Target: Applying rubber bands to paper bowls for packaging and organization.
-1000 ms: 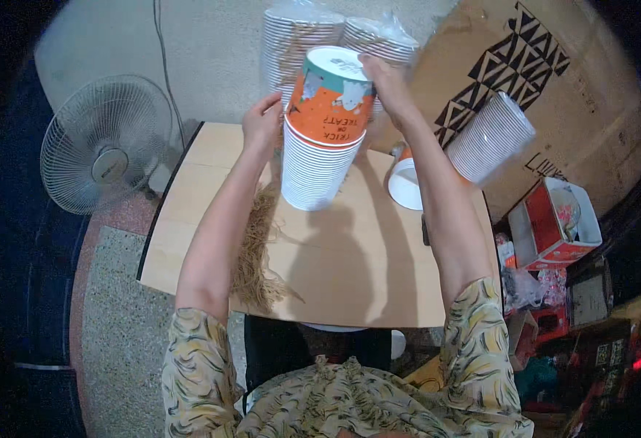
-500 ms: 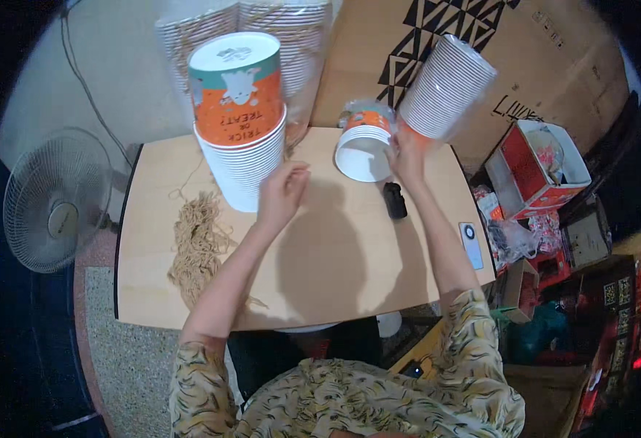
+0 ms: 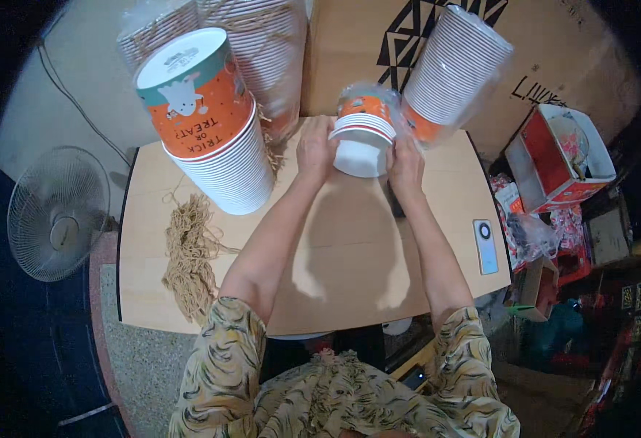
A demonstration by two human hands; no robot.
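A short stack of orange-and-white paper buckets point(image 3: 364, 153) lies on its side at the back of the table, its open mouth toward me and clear plastic behind it. My left hand point(image 3: 316, 151) is closed on the left of its rim, and my right hand point(image 3: 406, 166) grips the right side. A tall upside-down stack of white-rimmed buckets point(image 3: 222, 164) stands to the left, topped by an orange-and-green bucket point(image 3: 193, 102) with a ghost picture. A bundle of tan string point(image 3: 189, 255) lies in front of that stack.
Plastic-wrapped bucket stacks stand behind, at left point(image 3: 262, 66) and at right point(image 3: 455, 73). A phone point(image 3: 485, 247) lies near the table's right edge. A small black object point(image 3: 396, 204) is half hidden by my right wrist. A fan point(image 3: 59, 215) stands left; an open box point(image 3: 554, 146) sits right.
My left hand has moved from beside the tall stack across to the short stack's left rim. My right hand has stayed at its right side. The view has shifted slightly.
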